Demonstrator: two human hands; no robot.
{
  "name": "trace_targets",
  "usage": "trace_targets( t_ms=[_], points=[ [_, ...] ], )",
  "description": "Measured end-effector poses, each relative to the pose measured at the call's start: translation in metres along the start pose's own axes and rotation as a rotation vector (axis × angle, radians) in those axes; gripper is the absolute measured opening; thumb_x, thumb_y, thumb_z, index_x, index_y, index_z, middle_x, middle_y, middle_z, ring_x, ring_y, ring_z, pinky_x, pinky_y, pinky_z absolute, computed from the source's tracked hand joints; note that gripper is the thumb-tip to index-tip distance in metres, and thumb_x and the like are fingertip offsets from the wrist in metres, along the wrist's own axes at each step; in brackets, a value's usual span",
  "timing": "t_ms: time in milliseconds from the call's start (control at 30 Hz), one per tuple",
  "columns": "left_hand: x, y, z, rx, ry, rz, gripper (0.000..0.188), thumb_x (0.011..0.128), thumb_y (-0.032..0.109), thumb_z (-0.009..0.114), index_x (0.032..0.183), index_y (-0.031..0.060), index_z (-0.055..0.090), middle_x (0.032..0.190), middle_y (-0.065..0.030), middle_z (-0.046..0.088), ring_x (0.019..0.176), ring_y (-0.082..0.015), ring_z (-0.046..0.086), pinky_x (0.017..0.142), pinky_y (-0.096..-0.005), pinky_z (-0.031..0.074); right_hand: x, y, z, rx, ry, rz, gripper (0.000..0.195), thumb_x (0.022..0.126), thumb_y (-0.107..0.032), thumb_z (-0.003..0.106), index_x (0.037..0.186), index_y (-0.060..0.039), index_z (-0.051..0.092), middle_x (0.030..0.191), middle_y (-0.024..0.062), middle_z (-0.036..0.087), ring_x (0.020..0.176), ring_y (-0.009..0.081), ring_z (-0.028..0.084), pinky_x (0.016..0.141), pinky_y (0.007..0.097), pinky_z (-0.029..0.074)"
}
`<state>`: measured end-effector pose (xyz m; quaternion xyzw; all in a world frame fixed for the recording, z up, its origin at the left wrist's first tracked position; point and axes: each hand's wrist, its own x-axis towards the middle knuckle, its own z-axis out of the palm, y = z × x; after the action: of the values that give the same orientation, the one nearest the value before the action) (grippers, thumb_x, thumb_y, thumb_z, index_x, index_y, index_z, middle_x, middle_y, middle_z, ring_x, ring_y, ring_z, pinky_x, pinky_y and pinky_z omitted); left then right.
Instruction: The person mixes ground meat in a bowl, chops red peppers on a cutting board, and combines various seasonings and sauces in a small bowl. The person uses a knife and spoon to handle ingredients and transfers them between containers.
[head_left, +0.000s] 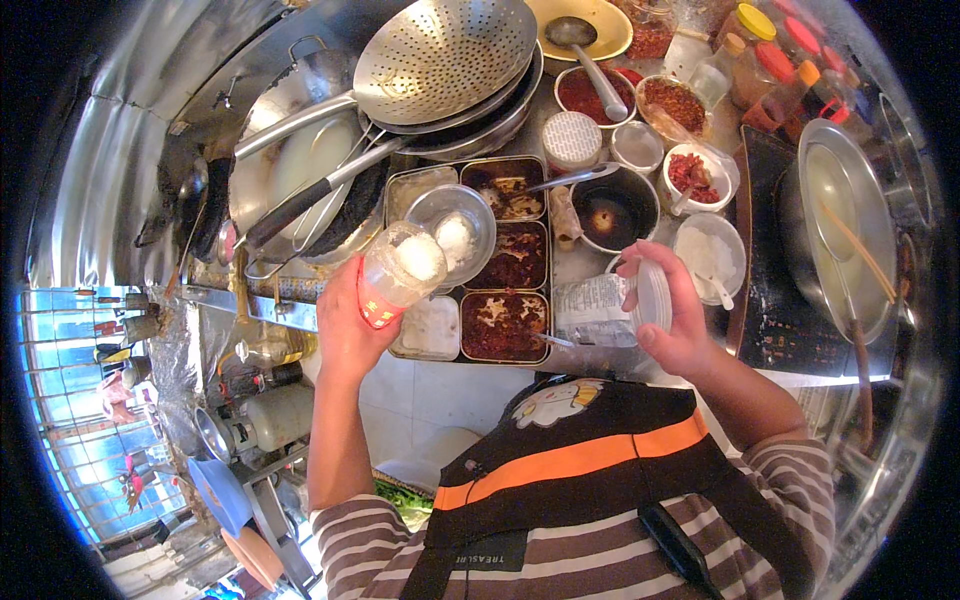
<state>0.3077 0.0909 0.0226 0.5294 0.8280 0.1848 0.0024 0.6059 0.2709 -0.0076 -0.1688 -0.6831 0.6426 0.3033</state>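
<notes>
My left hand (352, 322) grips a clear jar (384, 281) with a red label and white powder inside. The jar tilts, its mouth towards a small metal bowl (480, 217) that holds a heap of white powder (454, 238). A pale plastic lid (651, 294) is held by its edge in my right hand (679, 322), apart from the jar. Under that hand lies a printed plastic packet (592, 309). The bowl rests over a rack of square metal containers (550, 259), several with dark red sauce (506, 326) and one with a white substance (429, 328).
A perforated metal strainer (446, 60) sits on stacked pans at the back left, beside a wok (300, 161) of cloudy liquid. A dark-filled pot (615, 210), a bowl of white granules (709, 259) and chopped red chilli (694, 176) stand right. A metal pot (810, 247) stands on a black cooktop (765, 315).
</notes>
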Motion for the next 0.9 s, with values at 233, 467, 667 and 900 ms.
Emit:
trace_targets(
  t_ms=[233,467,667,900],
  points=[
    [-0.014,-0.009,0.012,-0.056,0.030,-0.060,0.074,0.050,0.013,0.072,0.114,-0.0009,0.038,0.105,-0.0188,0.049,0.096,-0.0329,0.048,0.082,-0.0386,0.040,0.000,0.000,-0.001,-0.035,-0.024,-0.005,0.072,0.067,-0.027,0.062,0.125,-0.0031,0.026,0.115,0.0112,0.036,0.100,0.0183,0.041,0.076,0.0279,0.038],
    [-0.018,-0.009,0.013,-0.044,0.026,-0.092,0.077,0.049,0.013,0.072,0.115,-0.0009,0.036,0.104,-0.0192,0.049,0.095,-0.0337,0.048,0.082,-0.0394,0.039,0.000,0.001,0.003,-0.014,-0.038,0.023,0.072,0.066,-0.025,0.062,0.125,-0.0039,0.026,0.116,0.0112,0.035,0.101,0.0182,0.041,0.077,0.0276,0.038],
    [-0.015,-0.009,0.011,-0.038,0.039,-0.075,0.078,0.049,0.013,0.072,0.116,-0.0008,0.035,0.104,-0.0188,0.050,0.095,-0.0343,0.048,0.083,-0.0393,0.039,0.000,0.001,0.004,-0.035,-0.051,0.018,0.072,0.066,-0.024,0.062,0.125,-0.0043,0.026,0.117,0.0116,0.035,0.102,0.0182,0.041,0.076,0.0277,0.038],
    [-0.020,-0.011,0.018,-0.027,0.019,-0.079,0.077,0.050,0.014,0.072,0.116,-0.0003,0.036,0.105,-0.0187,0.049,0.096,-0.0342,0.047,0.083,-0.0393,0.039,-0.002,-0.002,0.006,-0.063,-0.033,0.014,0.071,0.066,-0.026,0.061,0.124,-0.0037,0.027,0.115,0.0113,0.036,0.101,0.0186,0.042,0.075,0.0277,0.040]
  ],
)
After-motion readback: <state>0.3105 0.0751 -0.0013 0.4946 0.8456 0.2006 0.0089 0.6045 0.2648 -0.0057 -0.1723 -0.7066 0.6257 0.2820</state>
